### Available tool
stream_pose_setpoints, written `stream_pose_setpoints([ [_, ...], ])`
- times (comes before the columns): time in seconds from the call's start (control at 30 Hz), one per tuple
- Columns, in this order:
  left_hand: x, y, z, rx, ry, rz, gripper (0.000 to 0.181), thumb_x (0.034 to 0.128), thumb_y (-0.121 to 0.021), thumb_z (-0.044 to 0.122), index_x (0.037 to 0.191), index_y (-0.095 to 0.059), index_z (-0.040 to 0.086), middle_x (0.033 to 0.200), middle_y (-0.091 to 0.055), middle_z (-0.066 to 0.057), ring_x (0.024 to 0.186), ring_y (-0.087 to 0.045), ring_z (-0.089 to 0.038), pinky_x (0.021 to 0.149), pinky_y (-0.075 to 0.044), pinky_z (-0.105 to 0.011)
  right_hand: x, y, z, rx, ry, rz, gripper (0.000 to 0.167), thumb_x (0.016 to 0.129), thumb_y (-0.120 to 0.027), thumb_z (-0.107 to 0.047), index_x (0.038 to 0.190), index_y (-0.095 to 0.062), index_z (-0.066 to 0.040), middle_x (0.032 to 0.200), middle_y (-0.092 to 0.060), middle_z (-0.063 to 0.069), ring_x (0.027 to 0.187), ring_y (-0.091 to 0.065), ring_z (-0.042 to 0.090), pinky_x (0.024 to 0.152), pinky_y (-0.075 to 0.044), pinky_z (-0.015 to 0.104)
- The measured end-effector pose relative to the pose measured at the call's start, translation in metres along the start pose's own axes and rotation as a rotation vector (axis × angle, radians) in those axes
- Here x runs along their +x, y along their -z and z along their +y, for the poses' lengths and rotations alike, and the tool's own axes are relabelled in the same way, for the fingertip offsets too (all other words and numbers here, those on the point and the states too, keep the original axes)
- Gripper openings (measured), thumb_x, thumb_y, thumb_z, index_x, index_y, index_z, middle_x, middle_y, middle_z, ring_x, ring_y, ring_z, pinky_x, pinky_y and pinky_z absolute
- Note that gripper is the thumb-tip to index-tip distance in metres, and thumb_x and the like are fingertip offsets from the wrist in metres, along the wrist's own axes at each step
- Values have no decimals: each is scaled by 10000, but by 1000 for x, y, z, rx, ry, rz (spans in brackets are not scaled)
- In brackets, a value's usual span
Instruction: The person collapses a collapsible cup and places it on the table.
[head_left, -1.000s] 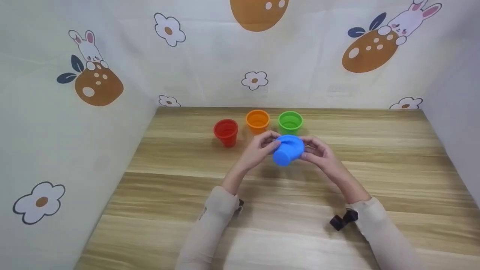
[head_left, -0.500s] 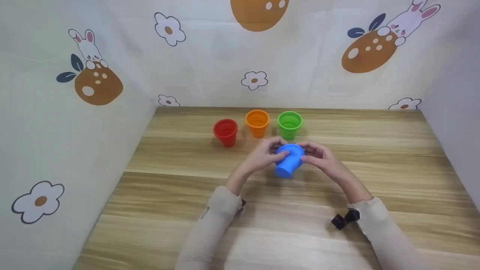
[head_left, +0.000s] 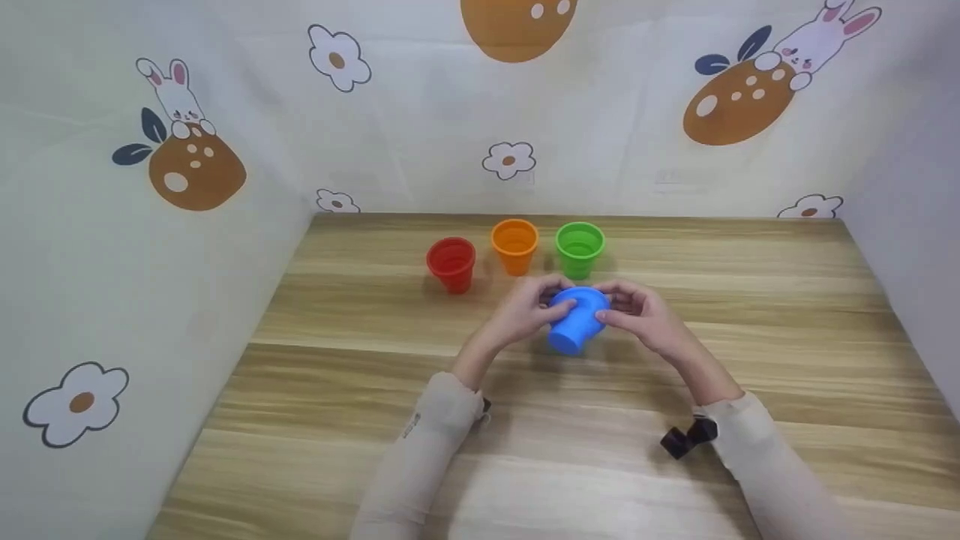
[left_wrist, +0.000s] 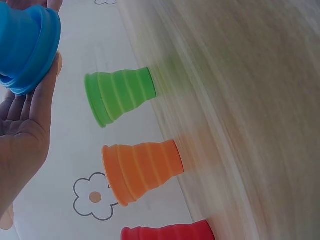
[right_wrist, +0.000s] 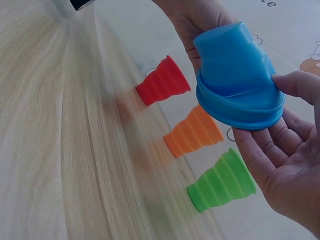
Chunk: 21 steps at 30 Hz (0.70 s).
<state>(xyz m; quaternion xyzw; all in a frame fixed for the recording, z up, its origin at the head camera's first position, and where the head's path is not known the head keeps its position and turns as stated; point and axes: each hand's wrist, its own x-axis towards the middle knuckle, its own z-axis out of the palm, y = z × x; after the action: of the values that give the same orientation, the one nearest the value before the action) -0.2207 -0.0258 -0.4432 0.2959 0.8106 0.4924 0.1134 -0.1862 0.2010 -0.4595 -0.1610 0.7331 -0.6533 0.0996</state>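
Note:
Between both hands is a blue collapsible cup (head_left: 574, 326), held above the table with its base tipped toward the person and its rim facing away. One side of its wall is folded in near the rim, as the right wrist view shows on the blue cup (right_wrist: 235, 75). The left hand (head_left: 529, 306) grips the rim from the left, thumb on the wall. From the other side the right hand (head_left: 643, 315) pinches the rim, thumb on the wall and fingers beneath it in the right wrist view.
Behind the hands, a red cup (head_left: 452, 266), an orange cup (head_left: 515, 247) and a green cup (head_left: 579, 251) stand upright on the wooden table (head_left: 360, 420). A patterned wall covering (head_left: 420, 105) rises at the table's back edge.
Both hands have drawn the blue cup slightly toward the person, away from the green cup. Its base part looks longer and less folded than a second ago.

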Motion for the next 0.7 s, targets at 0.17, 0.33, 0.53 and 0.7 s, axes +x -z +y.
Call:
stream_pose_setpoints([
  [0.17, 1, 0, -2, 28, -3, 11, 218, 974, -628, 142, 1124, -672, -10, 1118, -709, -155, 1000, -666, -241, 983, -566, -369, 1, -1, 0, 0, 3, 20, 409, 918, -637, -5, 1280, -519, 146, 999, -696, -118, 942, -687, 70, 824, -584, 227],
  [0.33, 1, -1, -2, 37, -8, 23, 206, 971, -628, 124, 1113, -677, -17, 1094, -715, -158, 965, -664, -231, 956, -575, -339, 2, -1, 1, -1, 7, 35, 401, 910, -641, 4, 1267, -529, 149, 977, -696, -124, 922, -688, 65, 811, -583, 219],
  [0.53, 0, -1, 0, 56, -15, 44, 205, 964, -633, 106, 1114, -681, -25, 1083, -720, -168, 961, -681, -248, 928, -583, -297, 2, -2, 2, -8, 34, 36, 383, 906, -640, 12, 1250, -549, 153, 977, -702, -136, 919, -686, 57, 805, -575, 205],
  [0.7, 0, -2, 1, 31, 10, 29, 229, 981, -620, 134, 1135, -668, -29, 1129, -710, -174, 1031, -687, -264, 973, -568, -320, 2, -1, 2, -30, 38, 36, 372, 915, -637, 8, 1248, -550, 149, 991, -694, -151, 932, -683, 50, 811, -571, 200],
])
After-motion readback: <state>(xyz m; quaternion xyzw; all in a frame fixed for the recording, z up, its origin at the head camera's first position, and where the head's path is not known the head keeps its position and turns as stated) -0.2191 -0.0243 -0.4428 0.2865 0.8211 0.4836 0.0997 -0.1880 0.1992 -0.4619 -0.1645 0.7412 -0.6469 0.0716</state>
